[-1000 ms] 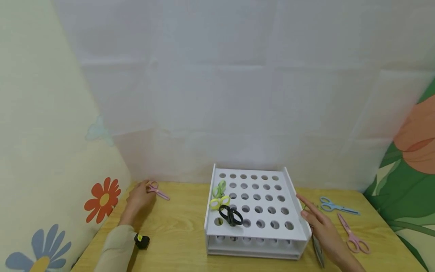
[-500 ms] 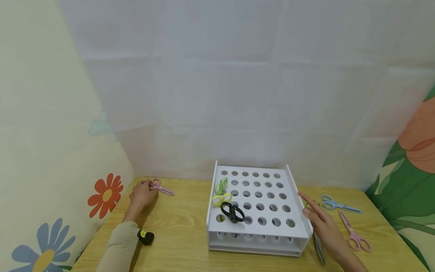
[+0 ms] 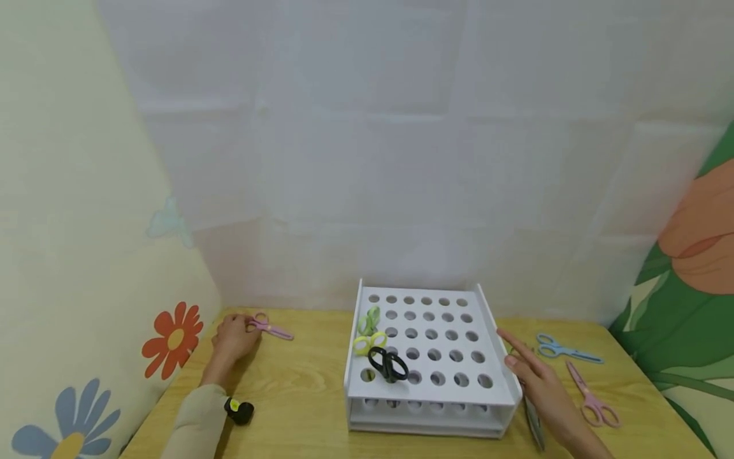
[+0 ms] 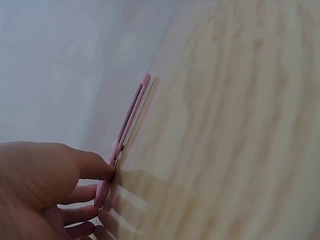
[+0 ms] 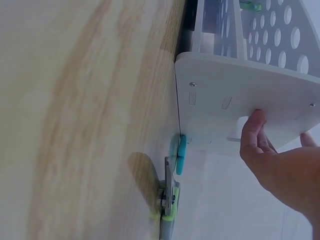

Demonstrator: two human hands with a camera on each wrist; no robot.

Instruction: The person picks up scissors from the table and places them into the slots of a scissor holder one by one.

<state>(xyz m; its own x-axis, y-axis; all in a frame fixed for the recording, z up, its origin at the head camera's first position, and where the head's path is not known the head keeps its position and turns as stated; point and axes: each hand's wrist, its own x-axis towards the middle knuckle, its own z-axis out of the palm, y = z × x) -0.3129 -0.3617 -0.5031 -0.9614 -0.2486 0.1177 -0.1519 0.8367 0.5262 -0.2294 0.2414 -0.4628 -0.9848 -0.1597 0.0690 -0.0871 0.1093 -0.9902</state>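
At the table's far left, my left hand (image 3: 234,336) pinches the handle of small pink scissors (image 3: 274,331). In the left wrist view, the thumb presses the handle (image 4: 103,192) from above and the blades (image 4: 134,112) lie close over the wood. My right hand (image 3: 539,382) rests its fingers against the right side panel of a white rack (image 3: 441,396) with rows of round holes. One fingertip (image 5: 257,117) lies at the oval cutout in that panel. Black scissors (image 3: 388,364), yellow scissors (image 3: 370,343) and green scissors (image 3: 369,320) stand handles-up in the rack's left holes.
Right of the rack lie blue scissors (image 3: 564,350) and a second pair of pink scissors (image 3: 593,398). Metal-bladed scissors (image 3: 534,424) with green on the handle (image 5: 172,202) lie beside the rack, partly under my right hand. A white sheet (image 3: 401,159) hangs behind the table.
The pink scissors have turned slightly in my left hand, their tip swinging a little to the right. My right hand stays at the rack's side. The head view shifts slightly.
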